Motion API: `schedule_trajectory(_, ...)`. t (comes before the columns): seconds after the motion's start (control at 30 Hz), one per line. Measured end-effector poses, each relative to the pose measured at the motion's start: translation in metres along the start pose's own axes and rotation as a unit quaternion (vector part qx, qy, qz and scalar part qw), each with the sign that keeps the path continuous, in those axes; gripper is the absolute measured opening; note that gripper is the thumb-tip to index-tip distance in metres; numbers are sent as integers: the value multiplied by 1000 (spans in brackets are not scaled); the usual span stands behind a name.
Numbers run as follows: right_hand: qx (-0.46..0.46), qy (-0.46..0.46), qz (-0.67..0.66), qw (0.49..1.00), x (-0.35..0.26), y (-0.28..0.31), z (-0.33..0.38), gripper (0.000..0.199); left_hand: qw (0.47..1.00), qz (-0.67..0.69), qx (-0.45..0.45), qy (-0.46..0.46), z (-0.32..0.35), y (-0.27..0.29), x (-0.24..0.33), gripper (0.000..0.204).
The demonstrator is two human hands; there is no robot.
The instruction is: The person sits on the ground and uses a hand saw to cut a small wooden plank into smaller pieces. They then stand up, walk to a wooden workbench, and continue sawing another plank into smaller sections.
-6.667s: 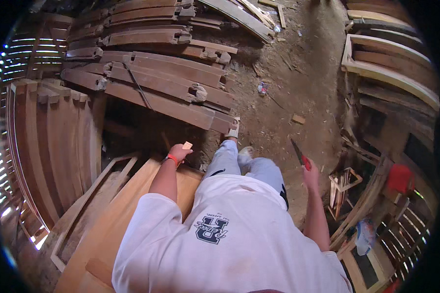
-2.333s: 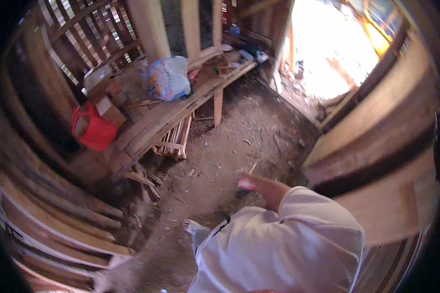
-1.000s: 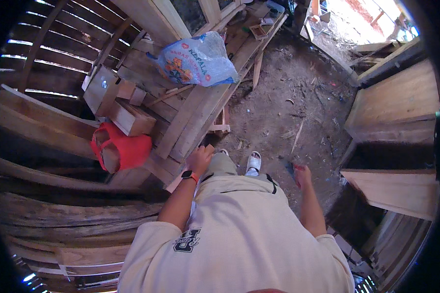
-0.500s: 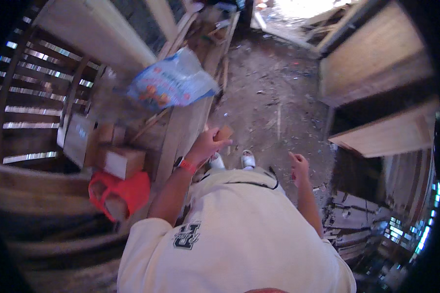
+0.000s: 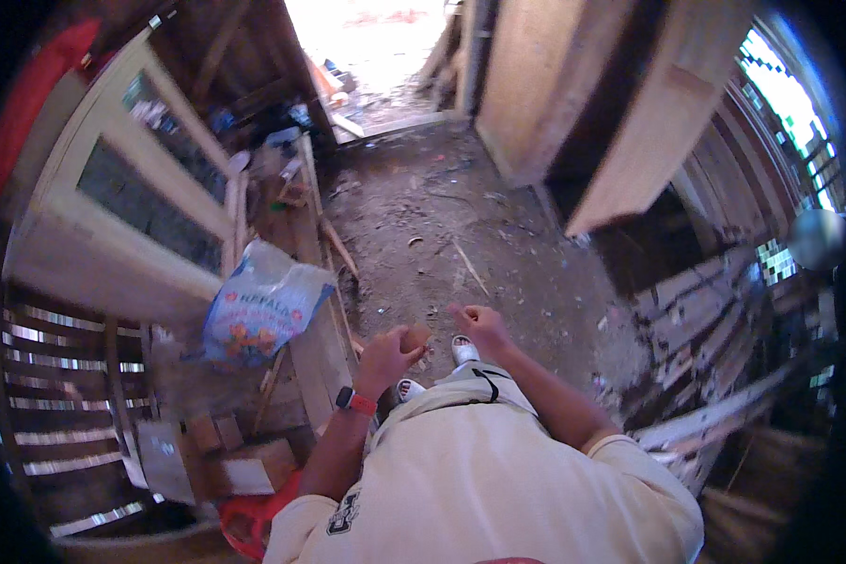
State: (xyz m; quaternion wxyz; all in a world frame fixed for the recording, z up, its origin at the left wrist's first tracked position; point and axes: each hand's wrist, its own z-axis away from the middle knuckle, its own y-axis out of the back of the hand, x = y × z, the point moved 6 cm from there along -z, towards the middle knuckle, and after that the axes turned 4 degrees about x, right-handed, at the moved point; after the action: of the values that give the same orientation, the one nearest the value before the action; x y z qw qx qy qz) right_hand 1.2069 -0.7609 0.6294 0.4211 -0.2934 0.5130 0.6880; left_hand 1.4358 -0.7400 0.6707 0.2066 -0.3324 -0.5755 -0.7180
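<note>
My left hand (image 5: 386,362), with a red-banded watch (image 5: 356,401) on its wrist, is closed around a small flat orange-brown piece (image 5: 417,339). Its material is too blurred to make out. Just to the right, apart from that piece, is my right hand (image 5: 482,329). Its fingers are curled, with the index finger reaching forward and left; whatever they may hold is hidden. Both hands are in front of my waist, above my white sandals (image 5: 462,349). Left of them, a blue and white printed plastic sack (image 5: 265,305) lies on a wooden plank (image 5: 318,367).
Cardboard boxes (image 5: 254,470) and a red plastic bag (image 5: 244,522) sit at lower left. A pale wooden frame with panes (image 5: 132,183) leans at left. Ahead, the dirt floor (image 5: 395,216) leads to a bright doorway (image 5: 371,56). Large wooden boards (image 5: 630,122) stand at right.
My view has turned right, so the surroundings have swung leftward. My right hand has come inward, close to my left, which still holds the orange-brown piece.
</note>
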Motion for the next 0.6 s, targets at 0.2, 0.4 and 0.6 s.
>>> schedule_trajectory(0.2,85,35,66,994,16,27,57,54,981,136,-108,-87,-10,-69,48,42)
schedule_trajectory(0.4,230,-145,-74,960,132,114,109,58,980,38,-141,-134,-32,-109,71,35)
schedule_trajectory(0.6,384,-228,-161,880,276,161,225,54,945,-13,-326,9,-41,-162,108,30)
